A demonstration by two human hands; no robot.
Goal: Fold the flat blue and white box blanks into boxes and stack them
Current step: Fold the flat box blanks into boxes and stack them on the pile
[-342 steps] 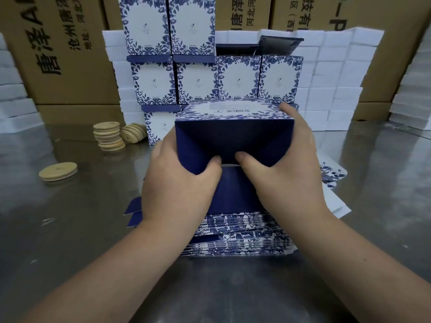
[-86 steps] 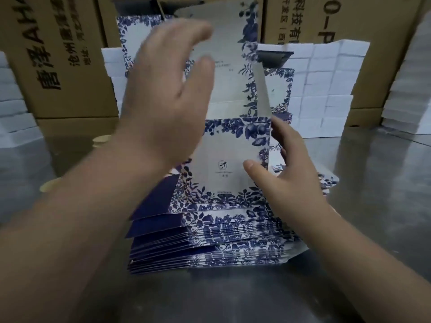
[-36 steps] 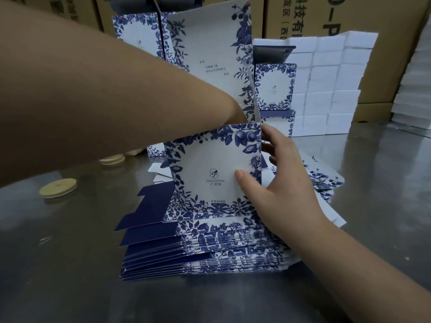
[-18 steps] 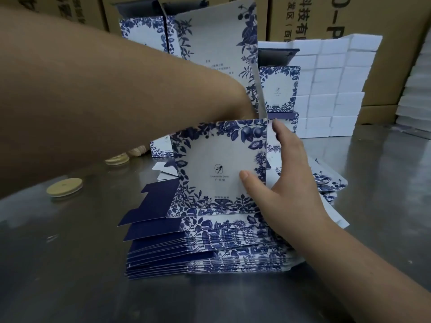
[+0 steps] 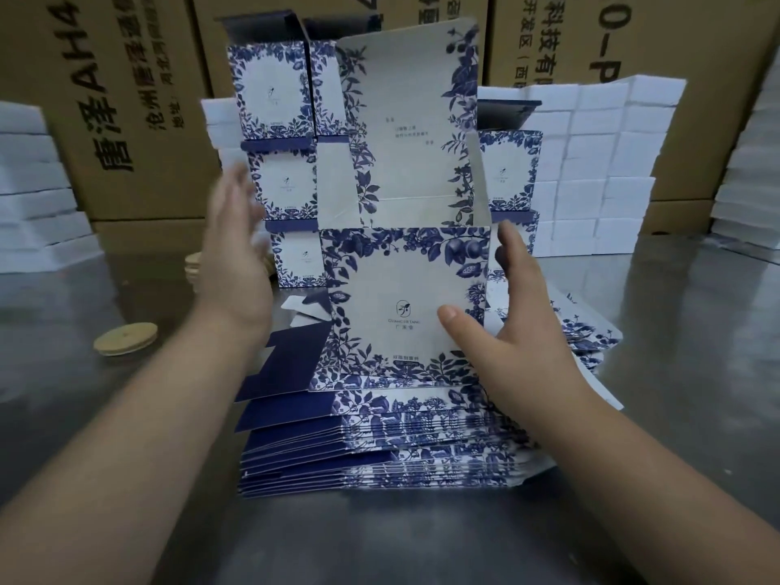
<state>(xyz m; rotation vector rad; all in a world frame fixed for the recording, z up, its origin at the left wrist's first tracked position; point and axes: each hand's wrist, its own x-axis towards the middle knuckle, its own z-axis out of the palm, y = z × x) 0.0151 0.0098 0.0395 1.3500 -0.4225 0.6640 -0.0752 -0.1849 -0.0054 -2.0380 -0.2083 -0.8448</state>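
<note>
A blue and white box blank (image 5: 401, 297) stands upright on a pile of flat blanks (image 5: 380, 445) in the middle of the steel table. Its long top flap (image 5: 413, 124) sticks straight up. My right hand (image 5: 515, 327) grips the blank's right edge, thumb on the front face and fingers behind. My left hand (image 5: 236, 255) hovers to the left of the blank, fingers spread and blurred, touching nothing. Behind the blank stand folded boxes (image 5: 274, 99) stacked in columns.
Round wooden lids (image 5: 125, 339) lie on the table (image 5: 105, 415) at the left. White foam blocks (image 5: 599, 162) are stacked at the back right and at the far left (image 5: 29, 183). Brown cartons (image 5: 126, 78) line the back. More flat blanks (image 5: 591, 339) lie right of the pile.
My left arm, which reached over to the back stack, has drawn back to the left of the blank. My right hand keeps its hold on the blank's right edge.
</note>
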